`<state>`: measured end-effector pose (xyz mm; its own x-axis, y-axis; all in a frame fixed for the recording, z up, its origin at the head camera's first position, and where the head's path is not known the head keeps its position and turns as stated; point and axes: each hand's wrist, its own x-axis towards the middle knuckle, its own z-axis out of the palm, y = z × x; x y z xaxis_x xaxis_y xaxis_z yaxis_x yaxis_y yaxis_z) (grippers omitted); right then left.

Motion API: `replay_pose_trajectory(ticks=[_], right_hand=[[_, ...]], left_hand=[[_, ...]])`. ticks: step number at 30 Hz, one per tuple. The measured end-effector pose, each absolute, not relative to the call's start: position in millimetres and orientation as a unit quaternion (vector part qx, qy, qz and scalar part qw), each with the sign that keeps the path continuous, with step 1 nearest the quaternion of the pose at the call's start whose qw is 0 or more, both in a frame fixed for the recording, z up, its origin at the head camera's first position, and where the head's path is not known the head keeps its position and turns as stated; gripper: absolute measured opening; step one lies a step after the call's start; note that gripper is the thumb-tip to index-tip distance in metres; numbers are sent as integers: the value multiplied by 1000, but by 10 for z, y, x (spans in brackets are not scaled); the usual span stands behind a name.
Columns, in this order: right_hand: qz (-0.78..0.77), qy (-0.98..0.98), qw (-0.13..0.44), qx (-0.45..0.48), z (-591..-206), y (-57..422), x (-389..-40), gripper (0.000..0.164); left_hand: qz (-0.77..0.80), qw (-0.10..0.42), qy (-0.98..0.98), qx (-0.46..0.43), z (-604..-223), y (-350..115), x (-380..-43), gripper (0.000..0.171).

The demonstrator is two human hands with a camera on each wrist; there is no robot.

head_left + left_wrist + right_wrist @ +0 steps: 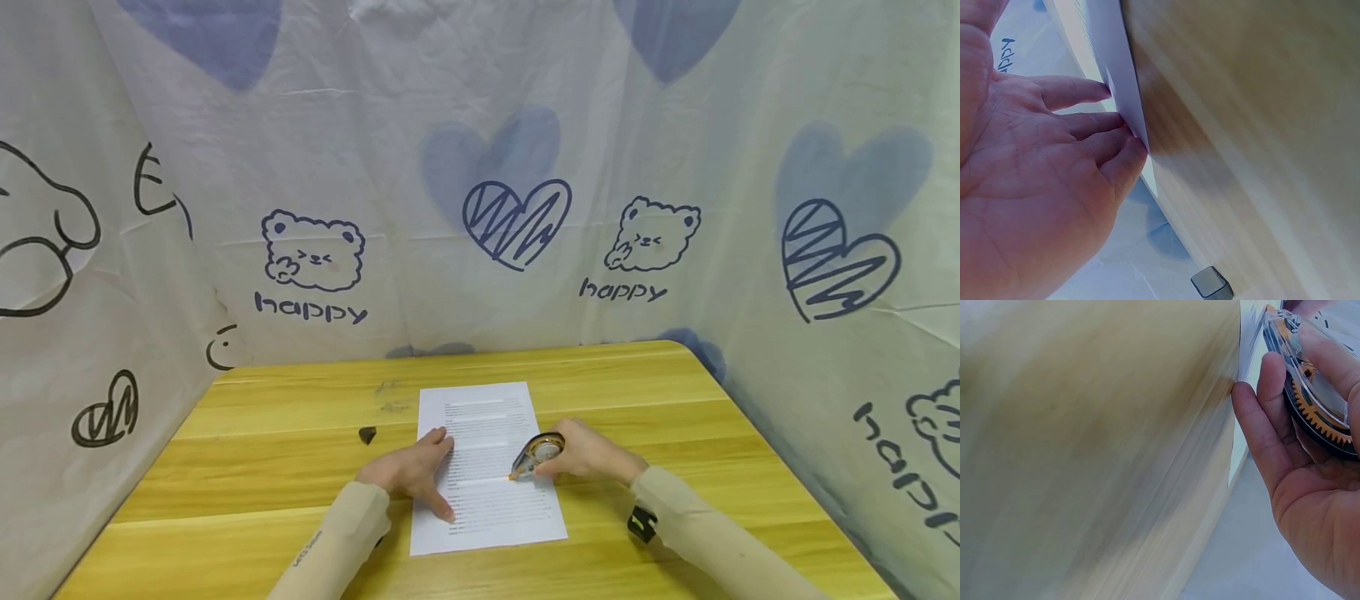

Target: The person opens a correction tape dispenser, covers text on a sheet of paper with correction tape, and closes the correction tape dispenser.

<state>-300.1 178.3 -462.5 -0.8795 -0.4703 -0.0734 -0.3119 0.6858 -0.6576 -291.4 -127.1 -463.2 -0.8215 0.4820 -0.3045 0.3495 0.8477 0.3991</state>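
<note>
A printed sheet of paper (487,521) lies on the wooden table, with white strips across several of its text lines. My left hand (416,471) rests on the sheet's left side, thumb and fingers spread; in the left wrist view its fingertips (1125,134) touch the paper near its edge. My right hand (588,454) grips a correction tape dispenser (543,448), whose orange tip meets the paper right of its middle. Through the dispenser's clear case an orange gear (1319,422) shows in the right wrist view. Two fingers of that hand reach down to the paper's edge.
A small black object (367,434) lies on the table (285,442) left of the paper, its kind unclear. Grey smudges mark the wood behind it. White curtains (480,317) with hearts and bears hang close behind the table and at both sides.
</note>
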Motion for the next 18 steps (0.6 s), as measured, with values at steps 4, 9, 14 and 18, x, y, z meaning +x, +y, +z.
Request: replay_pose_trajectory(ticks=[4,9,14,18], right_hand=[[-336,910,121,-212,-4621,1793,-2991,21],[-334,910,120,-213,-4620,1794,-2987,21],[-332,911,120,-212,-4617,1796,-2990,21],[-335,910,124,-211,-4620,1808,-2996,20]], left_hand=[[168,201,940,220,-4630,-1277,-2906,120],[169,202,939,219,-4618,-1269,-2899,119],[170,202,939,220,-4613,-1268,-2892,119],[169,200,940,220,-4624,-1272,-2895,119]])
